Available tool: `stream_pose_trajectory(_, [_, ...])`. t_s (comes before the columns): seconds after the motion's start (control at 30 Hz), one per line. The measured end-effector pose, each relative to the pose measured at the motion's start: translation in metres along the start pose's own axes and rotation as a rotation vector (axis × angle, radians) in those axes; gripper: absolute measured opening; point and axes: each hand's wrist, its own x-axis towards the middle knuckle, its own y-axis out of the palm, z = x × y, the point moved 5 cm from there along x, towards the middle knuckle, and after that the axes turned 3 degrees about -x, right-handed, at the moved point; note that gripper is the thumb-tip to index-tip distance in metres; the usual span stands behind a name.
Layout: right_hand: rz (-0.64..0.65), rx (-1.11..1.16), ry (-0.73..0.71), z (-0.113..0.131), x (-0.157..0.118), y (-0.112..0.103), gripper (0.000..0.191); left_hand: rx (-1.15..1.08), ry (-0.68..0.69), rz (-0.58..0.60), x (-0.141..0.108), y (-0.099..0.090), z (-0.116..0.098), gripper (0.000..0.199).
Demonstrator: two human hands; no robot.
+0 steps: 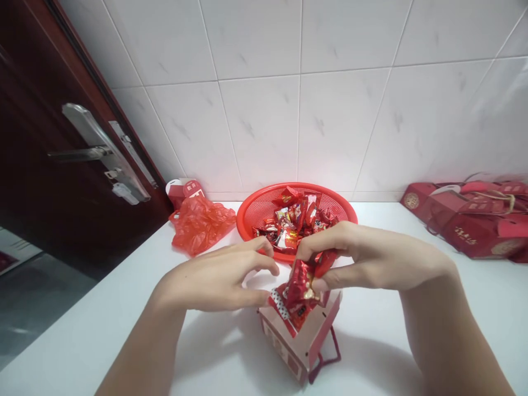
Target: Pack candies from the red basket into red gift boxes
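Observation:
My right hand (363,258) pinches a shiny red candy packet (300,281) over the mouth of a small red-and-pale cardboard gift box (315,335). More wrapped candies (297,318) fill the box top, one with a black-and-white dotted edge. A dark red cord handle (330,360) hangs down on the box's right side. At the box's left edge is my left hand (231,275), its fingers apart and curved, the thumb beside the dotted wrapper. Just behind both hands stands a red plastic basket (247,212) holding many wrapped candies (289,237).
A crumpled red plastic bag (200,225) lies on the white table (136,308) at left, before a small red box (185,190). Several red gift boxes (466,220) are heaped at right. A tiled wall (259,126) borders the back; a dark door (37,126) stands left.

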Motion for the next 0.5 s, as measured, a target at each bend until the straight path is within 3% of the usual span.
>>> stream_pose_trajectory(0.13, [0.059, -0.146, 0.014, -0.002, 0.003, 0.012, 0.009, 0.047, -0.065, 0.05, -0.007, 0.006, 0.002, 0.045])
stream_pose_trajectory(0.33, [0.282, -0.208, 0.034, -0.011, 0.012, 0.039, 0.028, 0.066, -0.057, 0.134, -0.009, 0.016, 0.001, 0.05])
stream_pose_trajectory(0.5, [0.235, -0.225, 0.076, -0.016, 0.018, 0.038, 0.032, 0.116, -0.054, 0.108, -0.01, 0.021, 0.002, 0.049])
